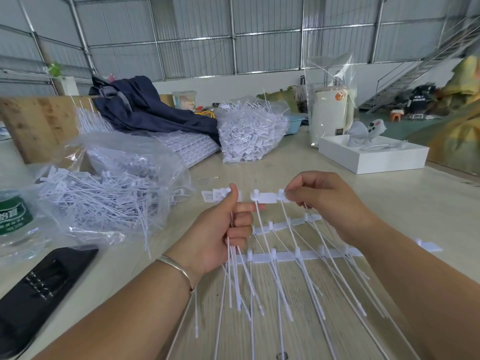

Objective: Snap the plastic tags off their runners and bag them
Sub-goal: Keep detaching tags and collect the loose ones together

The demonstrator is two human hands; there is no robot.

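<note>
The thin white plastic tags on their runner strip (267, 198) sit at centre frame above the pale counter (389, 203); they look light, bendy and brittle at the joints. The left hand (228, 229) grips freed tags, while the right hand (324, 201), at 3 o'clock, pinches the strip; hold near each joint.

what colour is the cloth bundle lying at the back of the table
Dark navy blue; the cloth bundle shows clearly in the head view.

Bare forearms, no sleeves; thin silver bangle (174, 266) on left wrist.
</note>
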